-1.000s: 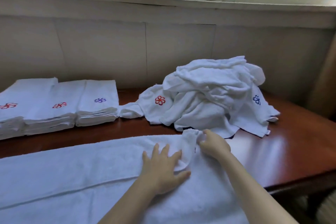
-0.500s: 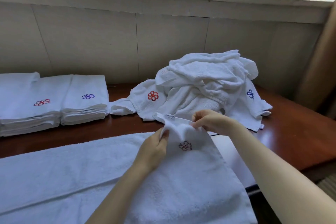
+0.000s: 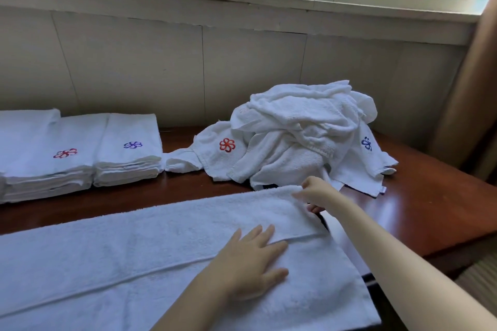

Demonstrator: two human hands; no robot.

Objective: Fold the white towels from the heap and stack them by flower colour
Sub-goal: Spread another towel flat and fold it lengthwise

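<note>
Item: towel in work (image 3: 166,258), white, spread flat on the wooden table (image 3: 430,212) directly before me. Long axis runs left to right across my front; the left end runs out of view, the right end lies under my hands. A folded-over flap covers the far right corner, its edge slanting toward my left fingertips. No flower shows on the upper face.

My left hand (image 3: 250,266): fingers straight and spread, pressing flat on the towel just below the flap edge, the nearer hand to the body of the cloth.

My right hand (image 3: 316,192): fingers curled, pinching the far right corner of the towel at the flap, beside the heap.

Judgement: the next fold turns on that right end; it would travel leftward along the long axis, with the left palm as anchor.

Heap (image 3: 298,137): unfolded white towels, beyond my right hand; one red flower, one blue showing.

Stacks, far left: red-flower stack (image 3: 51,153); purple-flower stack (image 3: 129,148) just beside it, touching.
</note>
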